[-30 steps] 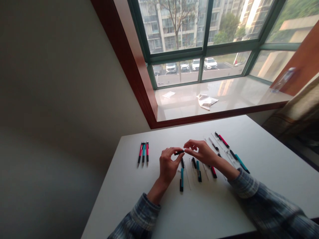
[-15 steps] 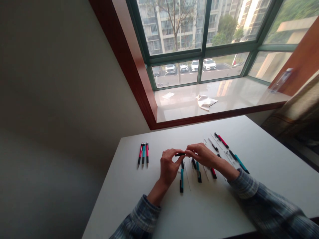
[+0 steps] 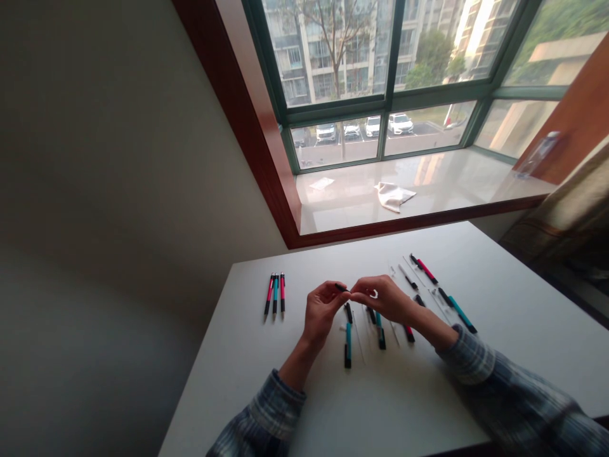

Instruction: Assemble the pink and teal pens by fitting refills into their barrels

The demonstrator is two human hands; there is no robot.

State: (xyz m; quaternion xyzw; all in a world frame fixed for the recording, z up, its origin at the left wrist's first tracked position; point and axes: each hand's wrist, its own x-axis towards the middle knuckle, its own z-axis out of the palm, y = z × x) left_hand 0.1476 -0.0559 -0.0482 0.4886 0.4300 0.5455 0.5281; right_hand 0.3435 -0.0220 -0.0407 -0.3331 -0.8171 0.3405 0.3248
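Above the white table, my left hand [image 3: 321, 311] is closed on a small black pen part [image 3: 341, 288], held between thumb and fingers. The fingertips of my right hand [image 3: 383, 297] pinch together at the near end of that part, touching my left fingertips; what they grip is too small to make out. Below the hands lie a teal pen barrel [image 3: 349, 339] with a black end, a black grip piece [image 3: 349, 312], another teal barrel [image 3: 380, 330] and thin refills [image 3: 359, 339]. My right forearm passes over a partly hidden pink barrel [image 3: 408, 333].
Three assembled pens [image 3: 275, 295] stand in a row on the left of the white table [image 3: 228, 381]. To the right lie a pink barrel [image 3: 427, 270], a teal barrel [image 3: 461, 313] and small clear pieces. A cloth [image 3: 394, 197] rests on the windowsill.
The black pen part has tilted, its right end now lower. My right fingers have curled into a tighter pinch, and my left fingers have shifted around the part.
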